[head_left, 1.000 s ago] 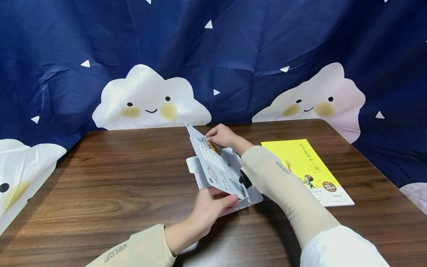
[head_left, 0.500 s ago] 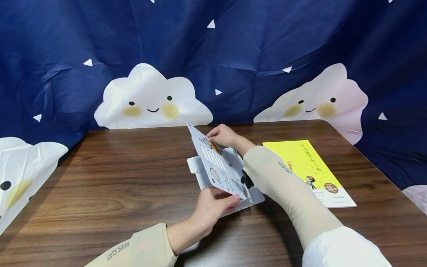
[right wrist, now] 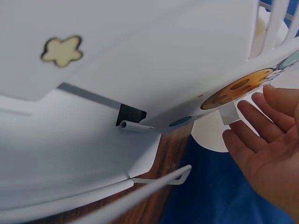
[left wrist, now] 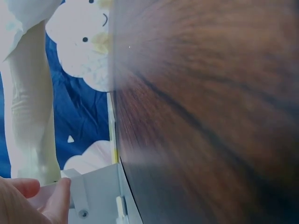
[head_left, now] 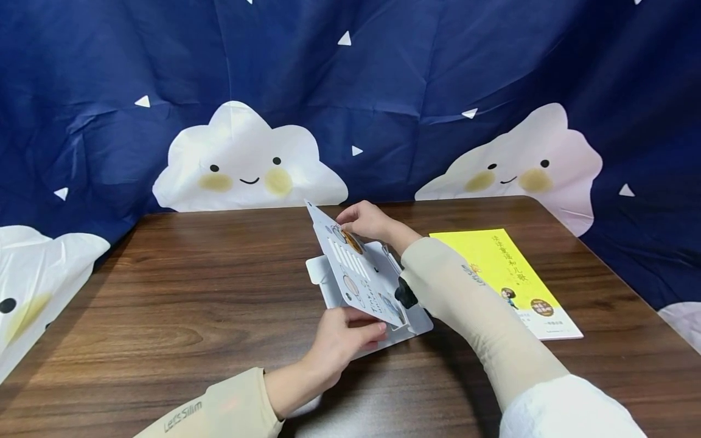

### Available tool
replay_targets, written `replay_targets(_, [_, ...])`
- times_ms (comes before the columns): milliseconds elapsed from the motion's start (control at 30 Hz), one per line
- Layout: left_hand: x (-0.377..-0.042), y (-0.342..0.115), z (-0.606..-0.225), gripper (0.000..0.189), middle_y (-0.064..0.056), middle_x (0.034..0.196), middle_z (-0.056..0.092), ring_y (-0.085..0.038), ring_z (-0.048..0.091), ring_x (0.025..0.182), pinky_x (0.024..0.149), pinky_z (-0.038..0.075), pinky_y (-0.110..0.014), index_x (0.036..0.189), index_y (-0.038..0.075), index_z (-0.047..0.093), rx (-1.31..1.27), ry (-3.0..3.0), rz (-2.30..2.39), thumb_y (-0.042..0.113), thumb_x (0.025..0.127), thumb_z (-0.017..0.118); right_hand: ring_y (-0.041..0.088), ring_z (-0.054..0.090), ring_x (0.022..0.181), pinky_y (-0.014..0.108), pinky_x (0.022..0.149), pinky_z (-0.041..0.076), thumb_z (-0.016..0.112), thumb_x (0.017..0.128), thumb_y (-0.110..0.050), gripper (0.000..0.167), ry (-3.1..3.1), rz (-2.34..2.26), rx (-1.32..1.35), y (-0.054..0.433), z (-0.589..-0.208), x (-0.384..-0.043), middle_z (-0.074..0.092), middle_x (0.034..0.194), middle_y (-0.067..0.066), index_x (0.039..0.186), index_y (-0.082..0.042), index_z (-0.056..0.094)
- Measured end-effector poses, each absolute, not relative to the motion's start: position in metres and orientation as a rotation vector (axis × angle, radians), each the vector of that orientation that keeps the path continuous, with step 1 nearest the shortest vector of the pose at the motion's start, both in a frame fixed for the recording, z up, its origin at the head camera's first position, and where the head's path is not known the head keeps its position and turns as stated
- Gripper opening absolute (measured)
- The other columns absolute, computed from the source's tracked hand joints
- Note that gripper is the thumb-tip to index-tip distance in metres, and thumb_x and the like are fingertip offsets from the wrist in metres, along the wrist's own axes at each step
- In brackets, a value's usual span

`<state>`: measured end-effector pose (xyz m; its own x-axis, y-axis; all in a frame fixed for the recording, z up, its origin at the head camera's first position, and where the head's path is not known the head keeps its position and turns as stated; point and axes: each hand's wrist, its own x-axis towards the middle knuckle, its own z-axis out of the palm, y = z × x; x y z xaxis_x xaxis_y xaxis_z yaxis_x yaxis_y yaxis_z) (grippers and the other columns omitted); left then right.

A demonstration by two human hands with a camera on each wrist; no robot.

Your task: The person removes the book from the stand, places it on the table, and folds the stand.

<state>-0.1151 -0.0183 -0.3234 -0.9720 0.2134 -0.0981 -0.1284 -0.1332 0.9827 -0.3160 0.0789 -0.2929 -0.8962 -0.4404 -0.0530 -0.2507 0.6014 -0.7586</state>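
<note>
A light grey metal book stand (head_left: 364, 274) with cartoon prints and a row of slots stands mid-table, its slotted panel tilted up from a flat base plate (head_left: 418, 322). At the panel's near edge my left hand (head_left: 334, 340) grips the stand between thumb and fingers. My right hand (head_left: 368, 220) holds the far edge, thumb on the printed face and fingers behind it, as the right wrist view shows. That view also has a bent wire bracket (right wrist: 154, 191) and a small hinge (right wrist: 133, 126) at the stand's base. The left hand's fingertips are partly hidden by the thumb.
A yellow book (head_left: 509, 274) with a cartoon child on its cover lies flat to the right, partly behind the right sleeve. The brown wooden table (head_left: 219, 292) ends at a dark blue cloth (head_left: 394, 91) printed with smiling clouds.
My left hand has shifted slightly leftward at the near edge of the book stand. The stand's tilt and my right hand look nearly unchanged.
</note>
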Motion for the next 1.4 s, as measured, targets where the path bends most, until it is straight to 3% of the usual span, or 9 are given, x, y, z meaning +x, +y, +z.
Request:
replay_targets(433, [-0.115,-0.034,-0.322,0.025,-0.021,0.085,0.061,-0.015,0.060,0.070,0.065,0.050,-0.034,0.095,-0.015,0.057,0.227,1.971,2.098,-0.001,0.074,0.061,0.020,0.046,0.106,0.031,0.086,0.039,0.055,0.084,-0.010,0.032,2.656,-1.109,-0.661,0.090,-0.274,-0.297,0.052,0.115,0.010,0.114,0.000,0.053])
replay_targets(733, [-0.116,-0.049,-0.320,0.034,-0.020,0.092,0.060,-0.020,0.059,0.079,0.069,0.047,-0.025,0.102,-0.012,0.055,0.380,2.155,1.908,0.002,0.073,0.064,0.023,0.046,0.107,0.034,0.087,0.038,0.054,0.085,-0.013,0.032,2.634,-1.095,-0.760,0.092,-0.268,-0.275,0.053,0.115,0.012,0.115,0.000,0.052])
replay_targets(1133, [-0.126,-0.067,-0.323,0.039,-0.026,0.100,0.056,-0.025,0.058,0.085,0.076,0.046,-0.029,0.107,-0.016,0.048,0.447,2.089,1.958,-0.003,0.073,0.061,0.024,0.046,0.107,0.035,0.087,0.039,0.053,0.086,-0.016,0.034,2.607,-1.252,-0.821,0.103,-0.271,-0.247,0.052,0.115,0.014,0.116,0.000,0.051])
replay_targets(1400, [-0.135,-0.077,-0.324,0.036,-0.028,0.101,0.054,-0.032,0.055,0.091,0.077,0.046,-0.031,0.107,-0.015,0.049,0.353,2.148,2.035,-0.005,0.074,0.059,0.021,0.043,0.111,0.038,0.091,0.035,0.050,0.088,-0.021,0.041,2.507,-1.383,-0.825,0.111,-0.278,-0.224,0.045,0.123,0.013,0.124,-0.001,0.044])
